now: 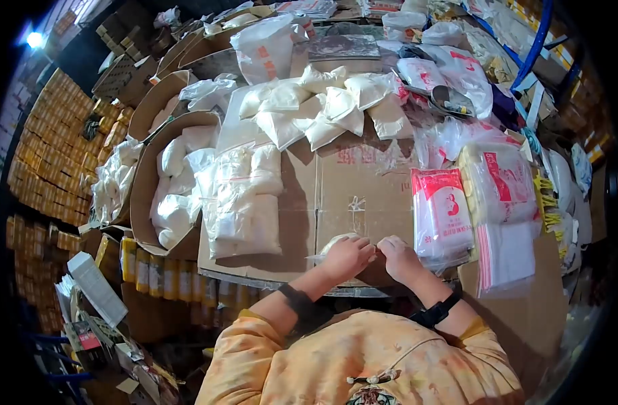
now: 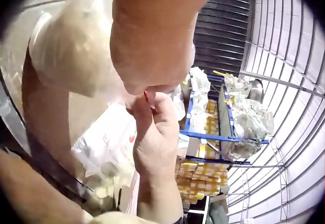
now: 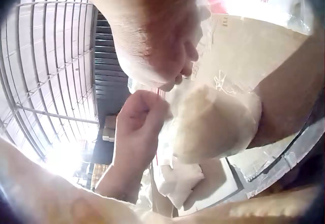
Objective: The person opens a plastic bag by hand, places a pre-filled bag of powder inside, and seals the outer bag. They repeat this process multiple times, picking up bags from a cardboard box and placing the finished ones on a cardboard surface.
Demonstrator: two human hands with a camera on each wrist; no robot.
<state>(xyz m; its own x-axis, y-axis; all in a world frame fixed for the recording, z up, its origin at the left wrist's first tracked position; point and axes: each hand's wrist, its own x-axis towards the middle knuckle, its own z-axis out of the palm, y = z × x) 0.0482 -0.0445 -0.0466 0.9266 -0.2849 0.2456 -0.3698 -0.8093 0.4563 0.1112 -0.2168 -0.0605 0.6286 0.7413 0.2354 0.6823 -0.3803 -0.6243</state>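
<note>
At the table's near edge, both hands pinch the top edge of a clear zip bag filled with pale powder. In the head view my left hand mostly covers the bag. Close beside it, my right hand has thumb and fingers together on the same edge. A thin red zip line shows between the two hands in the right wrist view. From the left wrist view, the bag's full lower part bulges out below the fingers.
Flat cardboard covers the table. Filled bags lie stacked at left; more filled powder bags are heaped at the back. Red-printed packs of empty bags lie at right. An open carton with filled bags stands beyond the left edge.
</note>
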